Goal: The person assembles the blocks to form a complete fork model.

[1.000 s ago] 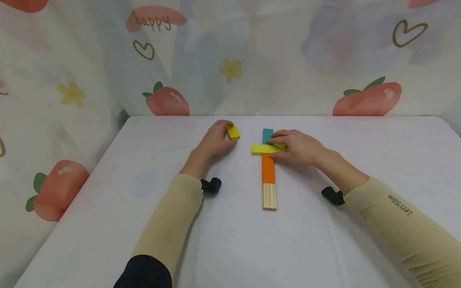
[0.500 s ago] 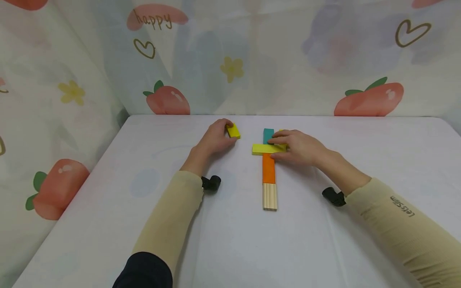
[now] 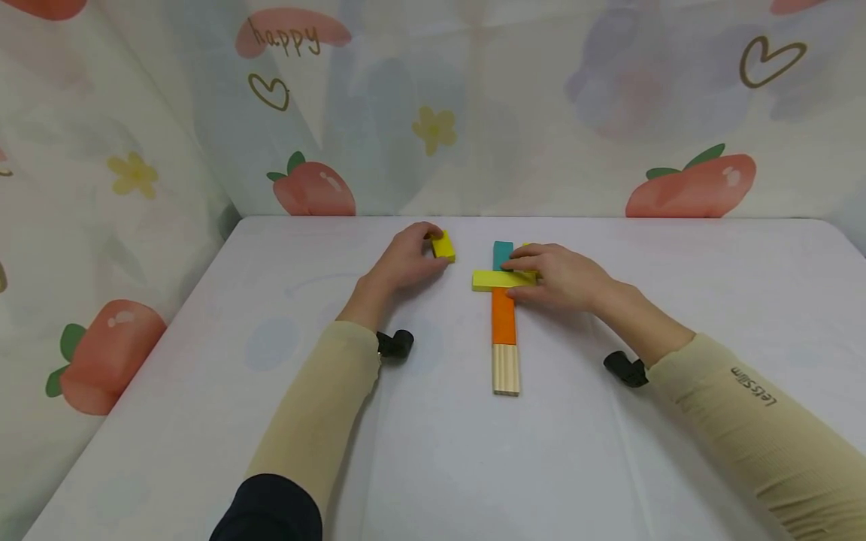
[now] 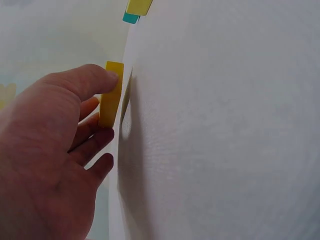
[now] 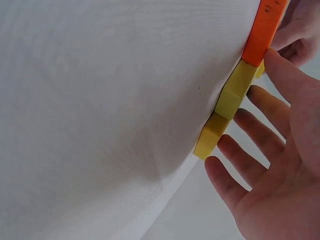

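Note:
In the head view my left hand [image 3: 411, 257] pinches a small yellow block [image 3: 443, 246] between thumb and fingers. The left wrist view shows that yellow block [image 4: 111, 95] just off the tabletop, a shadow beside it. My right hand [image 3: 561, 276] lies over a flat arrangement of blocks, fingers loosely extended and touching it. A yellow-green block [image 3: 490, 281] runs crosswise there. Beyond it is a teal block [image 3: 503, 254]; on the near side come an orange block [image 3: 504, 319] and a plain wood block [image 3: 506, 368]. Another yellow block [image 5: 211, 135] sits by my right fingertips, mostly hidden in the head view.
A white cloth covers the table [image 3: 433, 451]. Behind it and on the left hang fruit-patterned curtains [image 3: 514, 98]. Each wrist carries a small black camera, the left wrist camera [image 3: 396, 346] and the right wrist camera [image 3: 626, 368].
My left hand has shifted slightly right with the yellow block, closer to the arrangement, and the block has turned a little. My right hand and the other blocks stay in place.

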`<state>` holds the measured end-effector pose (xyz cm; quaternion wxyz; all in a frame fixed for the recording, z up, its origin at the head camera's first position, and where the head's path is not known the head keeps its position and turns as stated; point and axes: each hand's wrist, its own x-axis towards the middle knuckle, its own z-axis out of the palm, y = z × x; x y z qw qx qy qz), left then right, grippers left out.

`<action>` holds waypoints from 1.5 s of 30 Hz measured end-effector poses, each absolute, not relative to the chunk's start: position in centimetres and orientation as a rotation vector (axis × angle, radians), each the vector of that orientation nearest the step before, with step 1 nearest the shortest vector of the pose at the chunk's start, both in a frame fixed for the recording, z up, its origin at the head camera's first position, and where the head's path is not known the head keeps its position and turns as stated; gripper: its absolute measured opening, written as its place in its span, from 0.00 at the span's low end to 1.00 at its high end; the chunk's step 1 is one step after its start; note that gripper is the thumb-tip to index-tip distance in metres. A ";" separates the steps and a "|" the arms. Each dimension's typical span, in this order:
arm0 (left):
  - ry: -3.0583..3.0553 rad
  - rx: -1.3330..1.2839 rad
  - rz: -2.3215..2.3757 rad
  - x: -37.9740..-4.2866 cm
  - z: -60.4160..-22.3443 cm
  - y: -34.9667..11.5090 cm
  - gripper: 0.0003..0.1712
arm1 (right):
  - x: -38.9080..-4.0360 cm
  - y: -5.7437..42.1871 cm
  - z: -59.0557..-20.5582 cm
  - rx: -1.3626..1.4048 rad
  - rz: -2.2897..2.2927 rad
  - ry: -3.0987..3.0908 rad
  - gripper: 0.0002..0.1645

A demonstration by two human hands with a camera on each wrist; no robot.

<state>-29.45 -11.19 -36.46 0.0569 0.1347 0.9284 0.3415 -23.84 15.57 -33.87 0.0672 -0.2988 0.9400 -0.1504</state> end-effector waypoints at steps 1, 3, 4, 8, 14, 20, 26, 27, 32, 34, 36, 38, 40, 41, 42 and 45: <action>2.811 0.417 1.038 -29.5 -36.5 -11.2 0.28 | -23.9 15.6 -33.9 -0.902 -0.452 2.834 0.32; 2.803 0.437 1.041 -29.5 -36.5 -11.1 0.28 | -23.9 15.5 -33.9 -0.902 -0.452 2.835 0.32; 2.800 0.441 1.041 -29.5 -36.4 -11.0 0.28 | -23.9 15.5 -33.9 -0.903 -0.451 2.835 0.32; 2.775 0.422 1.049 -29.5 -36.3 -10.7 0.28 | -23.9 15.5 -33.9 -0.903 -0.449 2.835 0.32; 2.765 0.444 1.026 -29.5 -36.2 -10.2 0.28 | -23.9 15.5 -33.9 -0.908 -0.452 2.836 0.31; 2.749 0.497 1.010 -29.5 -36.2 -9.8 0.28 | -23.9 15.5 -33.9 -0.893 -0.442 2.836 0.31; 2.742 0.518 0.982 -29.6 -36.1 -9.3 0.29 | -23.8 15.3 -33.8 -0.886 -0.436 2.834 0.32; 2.741 0.520 0.977 -29.6 -36.1 -9.3 0.29 | -23.8 15.3 -33.8 -0.887 -0.436 2.834 0.32; 2.737 0.545 0.966 -29.6 -36.1 -9.1 0.28 | -23.9 15.3 -33.9 -0.888 -0.434 2.838 0.32; 2.737 0.559 0.963 -29.6 -36.1 -9.0 0.28 | -23.9 15.3 -33.9 -0.887 -0.432 2.839 0.32; 2.739 0.574 0.952 -29.6 -36.1 -8.9 0.27 | -23.9 15.3 -33.9 -0.885 -0.429 2.840 0.32; 2.739 0.590 0.941 -29.6 -36.1 -8.8 0.27 | -23.9 15.3 -33.9 -0.884 -0.428 2.842 0.32; 2.738 0.598 0.926 -29.6 -36.2 -8.7 0.27 | -23.9 15.3 -33.9 -0.887 -0.425 2.845 0.32; 2.738 0.602 0.918 -29.6 -36.2 -8.7 0.27 | -23.9 15.3 -33.9 -0.889 -0.423 2.847 0.32; 2.737 0.605 0.913 -29.6 -36.2 -8.6 0.27 | -23.9 15.3 -33.9 -0.890 -0.421 2.848 0.32; 2.736 0.607 0.899 -29.6 -36.3 -8.6 0.27 | -23.9 15.3 -33.9 -0.890 -0.416 2.847 0.32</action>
